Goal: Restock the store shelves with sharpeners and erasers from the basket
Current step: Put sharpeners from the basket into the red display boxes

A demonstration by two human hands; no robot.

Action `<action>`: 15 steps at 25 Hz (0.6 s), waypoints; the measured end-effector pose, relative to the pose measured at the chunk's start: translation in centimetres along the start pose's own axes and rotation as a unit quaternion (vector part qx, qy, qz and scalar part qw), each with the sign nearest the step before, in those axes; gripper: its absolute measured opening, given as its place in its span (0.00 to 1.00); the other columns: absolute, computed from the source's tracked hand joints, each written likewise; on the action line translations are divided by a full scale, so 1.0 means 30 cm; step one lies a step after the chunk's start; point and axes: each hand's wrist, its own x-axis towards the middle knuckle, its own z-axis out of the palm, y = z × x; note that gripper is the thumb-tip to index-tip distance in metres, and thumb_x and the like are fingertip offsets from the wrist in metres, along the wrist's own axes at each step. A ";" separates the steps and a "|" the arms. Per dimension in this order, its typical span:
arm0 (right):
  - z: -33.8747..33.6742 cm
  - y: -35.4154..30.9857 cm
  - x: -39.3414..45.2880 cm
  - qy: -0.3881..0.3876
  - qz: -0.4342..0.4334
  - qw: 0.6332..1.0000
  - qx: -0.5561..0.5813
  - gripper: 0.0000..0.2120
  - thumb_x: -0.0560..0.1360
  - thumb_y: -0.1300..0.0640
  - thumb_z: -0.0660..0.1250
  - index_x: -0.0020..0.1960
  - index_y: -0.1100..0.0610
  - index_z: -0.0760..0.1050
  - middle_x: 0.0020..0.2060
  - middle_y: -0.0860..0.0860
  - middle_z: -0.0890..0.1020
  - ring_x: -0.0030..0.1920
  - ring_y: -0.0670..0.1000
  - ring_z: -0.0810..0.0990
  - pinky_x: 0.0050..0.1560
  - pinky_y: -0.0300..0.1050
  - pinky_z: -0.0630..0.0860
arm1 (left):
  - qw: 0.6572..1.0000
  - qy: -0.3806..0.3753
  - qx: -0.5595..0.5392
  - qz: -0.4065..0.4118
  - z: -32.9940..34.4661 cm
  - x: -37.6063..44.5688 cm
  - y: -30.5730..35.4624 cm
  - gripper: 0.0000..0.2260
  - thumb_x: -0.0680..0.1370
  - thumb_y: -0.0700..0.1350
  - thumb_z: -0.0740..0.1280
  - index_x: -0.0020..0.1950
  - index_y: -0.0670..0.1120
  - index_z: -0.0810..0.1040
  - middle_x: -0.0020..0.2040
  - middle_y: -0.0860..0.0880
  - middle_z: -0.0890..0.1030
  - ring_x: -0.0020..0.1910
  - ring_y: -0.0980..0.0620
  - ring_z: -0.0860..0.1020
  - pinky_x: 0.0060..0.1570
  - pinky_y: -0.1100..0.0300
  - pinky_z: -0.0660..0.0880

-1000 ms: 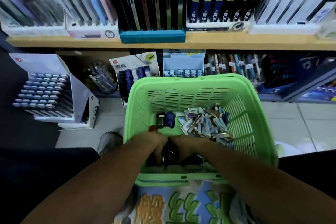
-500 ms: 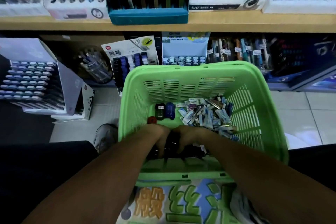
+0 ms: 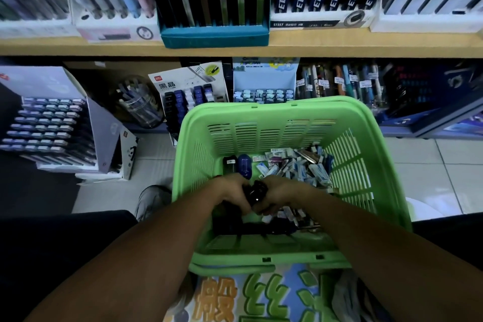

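Observation:
A green slatted basket (image 3: 376, 165) stands in front of me. Inside lie a heap of blue-and-white wrapped erasers (image 3: 300, 167) and two sharpeners, one dark green (image 3: 230, 163) and one blue (image 3: 245, 165), by the left wall. Both hands are down in the near part of the basket. My left hand (image 3: 230, 192) and my right hand (image 3: 281, 192) curl together round a bunch of dark sharpeners (image 3: 256, 192) between them. More dark items lie under my hands, partly hidden.
A wooden shelf (image 3: 313, 48) carries pen and pencil boxes above. Below it stand a lead-refill display (image 3: 190, 94), a small eraser box (image 3: 264, 86), a clear pen jar (image 3: 138, 104) and a tiered display (image 3: 47, 128) at left. A printed bag (image 3: 248, 295) lies under the basket.
My view has tilted down and closer to the basket. Both hands have lifted slightly with the dark sharpeners gathered between them.

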 end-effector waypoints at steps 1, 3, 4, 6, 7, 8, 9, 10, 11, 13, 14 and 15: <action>-0.023 -0.009 -0.018 0.003 -0.007 0.999 0.033 0.19 0.70 0.66 0.76 0.59 0.64 0.78 0.52 0.64 0.84 0.53 0.62 0.85 0.51 0.56 0.83 | 0.999 0.000 -0.050 0.010 -0.021 -0.016 0.015 0.22 0.71 0.40 0.77 0.64 0.41 0.78 0.61 0.40 0.81 0.61 0.40 0.79 0.62 0.43 0.76; -0.064 -0.044 -0.074 0.007 -0.035 0.995 0.089 0.19 0.72 0.66 0.75 0.61 0.65 0.76 0.53 0.65 0.83 0.55 0.64 0.83 0.51 0.57 0.82 | 0.990 0.014 -0.137 0.026 -0.056 -0.059 0.056 0.20 0.72 0.39 0.76 0.63 0.40 0.79 0.59 0.39 0.82 0.60 0.41 0.81 0.60 0.42 0.78; -0.077 -0.064 -0.108 0.015 -0.053 0.992 0.116 0.18 0.73 0.68 0.73 0.61 0.65 0.75 0.52 0.64 0.83 0.54 0.63 0.84 0.51 0.55 0.82 | 0.984 0.030 -0.169 0.037 -0.076 -0.074 0.073 0.19 0.72 0.38 0.76 0.62 0.40 0.79 0.59 0.39 0.82 0.58 0.41 0.81 0.59 0.43 0.79; -0.102 -0.093 -0.167 0.025 -0.077 0.984 0.161 0.15 0.74 0.72 0.69 0.60 0.64 0.75 0.50 0.60 0.84 0.51 0.57 0.84 0.49 0.47 0.83 | 0.970 0.046 -0.230 0.057 -0.105 -0.112 0.108 0.16 0.74 0.37 0.75 0.61 0.39 0.79 0.55 0.40 0.83 0.54 0.43 0.83 0.55 0.46 0.81; -0.118 -0.106 -0.200 0.025 -0.088 0.979 0.184 0.15 0.74 0.74 0.68 0.59 0.63 0.76 0.51 0.58 0.84 0.53 0.56 0.84 0.51 0.46 0.82 | 0.964 0.053 -0.250 0.067 -0.117 -0.129 0.123 0.15 0.75 0.37 0.74 0.61 0.39 0.80 0.54 0.41 0.83 0.52 0.44 0.84 0.53 0.47 0.82; -0.130 -0.118 -0.230 0.020 -0.095 0.974 0.204 0.16 0.75 0.74 0.67 0.60 0.63 0.76 0.53 0.59 0.83 0.56 0.57 0.83 0.57 0.49 0.81 | 0.959 0.056 -0.267 0.078 -0.130 -0.161 0.149 0.15 0.75 0.37 0.74 0.60 0.39 0.80 0.53 0.41 0.84 0.52 0.44 0.84 0.52 0.47 0.82; -0.152 -0.128 -0.257 0.018 -0.096 0.972 0.214 0.16 0.75 0.74 0.67 0.61 0.63 0.76 0.56 0.60 0.82 0.59 0.59 0.82 0.62 0.53 0.78 | 0.953 0.061 -0.284 0.086 -0.142 -0.196 0.176 0.15 0.75 0.36 0.74 0.60 0.39 0.80 0.53 0.40 0.83 0.52 0.43 0.84 0.52 0.46 0.82; -0.169 -0.145 -0.291 0.018 -0.100 0.973 0.209 0.17 0.75 0.73 0.68 0.62 0.64 0.75 0.59 0.61 0.82 0.61 0.60 0.81 0.66 0.57 0.76 | 0.947 0.064 -0.300 0.092 -0.154 -0.226 0.198 0.15 0.74 0.36 0.74 0.60 0.39 0.80 0.54 0.40 0.83 0.52 0.42 0.84 0.51 0.45 0.82; -0.188 -0.158 -0.321 0.024 -0.103 0.979 0.175 0.18 0.74 0.71 0.70 0.63 0.64 0.75 0.59 0.62 0.82 0.61 0.61 0.81 0.67 0.60 0.74 | 0.943 0.063 -0.312 0.095 -0.165 -0.252 0.219 0.16 0.74 0.35 0.75 0.60 0.39 0.80 0.55 0.39 0.83 0.52 0.42 0.84 0.51 0.44 0.82; -0.214 -0.207 -0.411 0.044 -0.107 0.989 0.096 0.21 0.73 0.64 0.74 0.65 0.63 0.74 0.58 0.59 0.83 0.59 0.59 0.83 0.66 0.59 0.75 | 0.937 0.061 -0.327 0.106 -0.181 -0.316 0.264 0.17 0.72 0.35 0.76 0.60 0.39 0.80 0.55 0.39 0.83 0.51 0.42 0.84 0.50 0.44 0.82; -0.225 -0.229 -0.451 0.049 -0.108 0.987 0.106 0.23 0.72 0.63 0.75 0.65 0.63 0.73 0.57 0.59 0.84 0.58 0.58 0.83 0.64 0.57 0.77 | 0.934 0.062 -0.333 0.110 -0.188 -0.342 0.283 0.19 0.72 0.34 0.76 0.61 0.40 0.79 0.56 0.39 0.83 0.51 0.41 0.84 0.50 0.44 0.82; -0.231 -0.245 -0.490 0.055 -0.111 0.983 0.139 0.26 0.71 0.65 0.75 0.67 0.62 0.71 0.57 0.59 0.83 0.58 0.58 0.83 0.62 0.54 0.78 | 0.933 0.062 -0.335 0.116 -0.195 -0.368 0.299 0.21 0.71 0.34 0.77 0.62 0.41 0.78 0.57 0.39 0.82 0.52 0.41 0.84 0.50 0.44 0.82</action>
